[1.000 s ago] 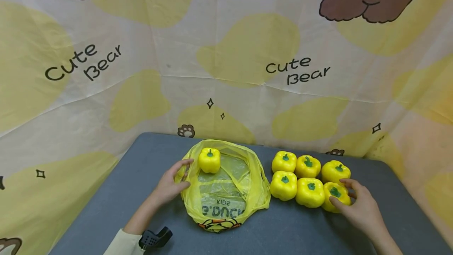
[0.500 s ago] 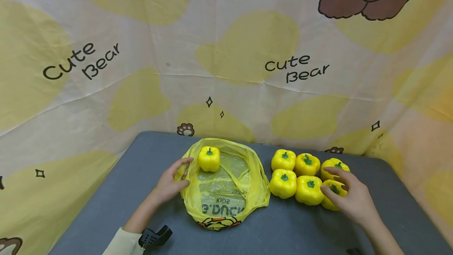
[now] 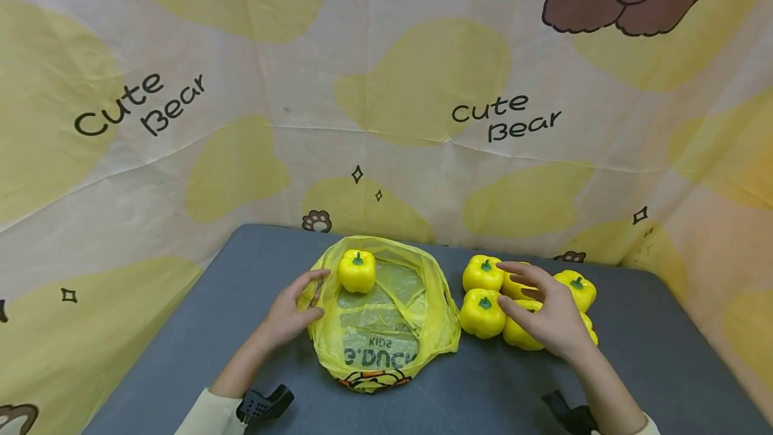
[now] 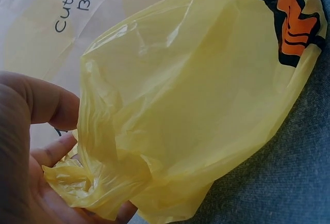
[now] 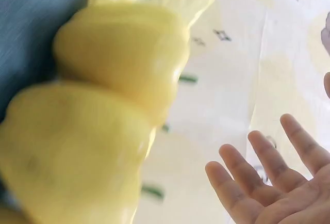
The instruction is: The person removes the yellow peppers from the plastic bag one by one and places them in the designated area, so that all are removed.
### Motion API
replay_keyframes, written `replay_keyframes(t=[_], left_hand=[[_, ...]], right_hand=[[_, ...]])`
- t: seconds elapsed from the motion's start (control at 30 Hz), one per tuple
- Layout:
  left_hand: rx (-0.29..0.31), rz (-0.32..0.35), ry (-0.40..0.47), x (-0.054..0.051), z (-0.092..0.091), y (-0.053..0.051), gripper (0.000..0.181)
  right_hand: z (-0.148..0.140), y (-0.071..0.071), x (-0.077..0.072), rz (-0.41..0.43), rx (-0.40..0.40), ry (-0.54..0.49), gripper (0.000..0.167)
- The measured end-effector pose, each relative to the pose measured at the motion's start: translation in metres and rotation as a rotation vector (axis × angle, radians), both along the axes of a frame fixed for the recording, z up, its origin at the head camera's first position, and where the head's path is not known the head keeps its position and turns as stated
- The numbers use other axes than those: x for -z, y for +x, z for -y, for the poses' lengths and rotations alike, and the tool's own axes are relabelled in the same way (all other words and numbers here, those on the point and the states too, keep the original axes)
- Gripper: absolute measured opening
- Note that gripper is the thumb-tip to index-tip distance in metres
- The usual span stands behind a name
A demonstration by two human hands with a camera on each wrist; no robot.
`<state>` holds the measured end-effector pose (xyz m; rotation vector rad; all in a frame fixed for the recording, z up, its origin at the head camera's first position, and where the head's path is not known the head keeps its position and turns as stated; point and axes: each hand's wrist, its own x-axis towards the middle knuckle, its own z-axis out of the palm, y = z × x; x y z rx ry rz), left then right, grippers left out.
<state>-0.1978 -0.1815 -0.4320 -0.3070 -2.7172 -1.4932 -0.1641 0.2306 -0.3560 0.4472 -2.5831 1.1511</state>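
Note:
My left hand (image 3: pixel 292 313) is at the left side of a yellow plastic bag (image 3: pixel 443 307), its thumb and index finger spread apart. In the left wrist view, a crumpled part of the bag (image 4: pixel 87 182) lies against the fingers without a visible pinch. One yellow bell pepper (image 3: pixel 357 272) with a green stem sits inside the bag, at its back left. My right hand (image 3: pixel 552 311) hovers over the group of yellow peppers, holding nothing, and partly hides several. The right wrist view shows its fingers (image 5: pixel 268 170) extended, with blurred peppers (image 5: pixel 72 152) beside them.
Two rows of peppers stand right of the bag, including a front left pepper (image 3: pixel 482 314), a back left one (image 3: pixel 482 272) and a back right one (image 3: pixel 578 289). All rest on a grey table (image 3: pixel 272 247). A printed cloth (image 3: pixel 392 86) hangs behind.
My right hand has moved left from the rightmost front pepper to above the middle peppers, carrying nothing. The left hand and the bag have stayed put.

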Motion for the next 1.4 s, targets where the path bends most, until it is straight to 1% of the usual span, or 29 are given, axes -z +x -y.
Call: replay_keyframes(t=[0.07,0.2,0.3,0.43,0.5,0.67,0.9,1.13,1.33,1.4], left_hand=[[0.0,0.001,0.001,0.0,0.0,0.0,0.063],[0.001,-0.002,0.007,0.0,0.0,0.001,0.063],[0.002,0.004,0.014,0.0,0.0,0.001,0.063],[-0.005,0.02,0.019,0.0,-0.001,0.002,0.063],[-0.005,0.011,0.013,0.0,-0.001,0.002,0.063],[0.004,-0.026,-0.002,0.003,0.0,0.001,0.062],[0.004,-0.031,-0.012,0.002,-0.001,0.001,0.063],[0.011,-0.027,-0.001,0.002,-0.001,0.0,0.063],[0.026,-0.011,0.031,0.002,-0.001,0.0,0.063],[0.026,-0.006,0.038,0.002,-0.001,0.0,0.063]], right_hand=[[0.01,-0.005,0.001,-0.004,-0.034,-0.032,0.047],[0.03,-0.014,0.003,0.027,-0.089,-0.087,0.047],[0.045,-0.02,0.006,0.042,-0.111,-0.11,0.047],[0.064,-0.028,0.011,0.031,-0.132,-0.137,0.045],[0.074,-0.032,0.013,0.02,-0.145,-0.154,0.044],[0.1,-0.042,0.016,0.051,-0.169,-0.207,0.045],[0.13,-0.057,0.026,0.125,-0.191,-0.27,0.041],[0.158,-0.073,0.041,0.158,-0.204,-0.314,0.039],[0.175,-0.087,0.053,0.202,-0.206,-0.323,0.04],[0.18,-0.091,0.057,0.23,-0.202,-0.323,0.041]])
